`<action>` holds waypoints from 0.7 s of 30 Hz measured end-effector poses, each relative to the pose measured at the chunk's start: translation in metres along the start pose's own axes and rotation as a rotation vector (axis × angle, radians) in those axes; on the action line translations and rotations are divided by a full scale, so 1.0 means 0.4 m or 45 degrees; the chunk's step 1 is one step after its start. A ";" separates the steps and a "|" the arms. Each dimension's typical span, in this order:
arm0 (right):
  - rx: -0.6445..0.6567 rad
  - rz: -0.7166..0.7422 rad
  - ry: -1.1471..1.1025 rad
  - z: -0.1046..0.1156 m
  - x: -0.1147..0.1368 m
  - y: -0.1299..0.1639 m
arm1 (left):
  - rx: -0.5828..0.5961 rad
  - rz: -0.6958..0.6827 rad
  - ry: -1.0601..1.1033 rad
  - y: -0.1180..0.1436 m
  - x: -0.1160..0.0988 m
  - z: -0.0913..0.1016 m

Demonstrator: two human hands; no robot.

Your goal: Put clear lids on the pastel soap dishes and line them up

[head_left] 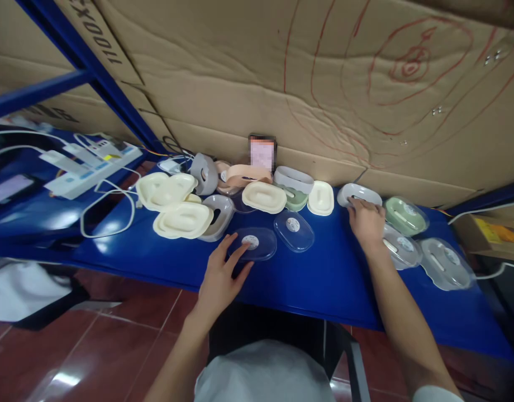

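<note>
My left hand lies over the left end of a clear oval plastic lid with a round white sticker. Its fingers are spread, and the fingertips touch or hover over the lid. A second clear lid with a sticker lies just to the right. Farther right, my right hand reaches to the back of the table, its fingers curled on the near side of a light grey oval container. The fingertips are partly hidden there. A green lidded box and two grey lidded boxes, one a grey box, lie beside that hand.
Cream lids, grey parts and peach parts are heaped along the back of the blue table. A phone leans on the cardboard wall. At left lie a power strip and white cables.
</note>
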State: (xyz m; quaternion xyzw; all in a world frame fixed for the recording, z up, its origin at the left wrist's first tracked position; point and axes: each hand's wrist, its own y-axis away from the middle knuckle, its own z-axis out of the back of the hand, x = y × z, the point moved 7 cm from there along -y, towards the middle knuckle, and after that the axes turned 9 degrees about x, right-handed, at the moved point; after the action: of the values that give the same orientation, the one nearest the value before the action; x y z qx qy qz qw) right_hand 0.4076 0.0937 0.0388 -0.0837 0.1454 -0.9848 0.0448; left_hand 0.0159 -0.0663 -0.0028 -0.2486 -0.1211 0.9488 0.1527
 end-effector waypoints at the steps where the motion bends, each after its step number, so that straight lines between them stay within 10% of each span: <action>1: -0.026 -0.008 -0.010 0.013 0.005 0.008 | 0.009 -0.004 0.023 0.000 0.002 -0.004; 7: -0.115 0.243 -0.161 0.138 0.158 0.257 | -0.091 0.057 0.197 0.016 0.015 0.012; 13: 0.200 0.550 -0.306 0.086 0.367 0.537 | -0.160 0.106 0.295 0.022 0.007 0.041; 21: 0.267 0.609 -0.378 0.061 0.347 0.439 | -0.221 0.139 0.069 0.023 0.011 0.035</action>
State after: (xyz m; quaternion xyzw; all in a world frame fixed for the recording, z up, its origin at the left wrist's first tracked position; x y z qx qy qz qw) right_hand 0.2868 -0.0962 0.0313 -0.1852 0.0502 -0.9329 0.3048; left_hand 0.0030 -0.0752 0.0042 -0.2925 -0.1851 0.9346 0.0820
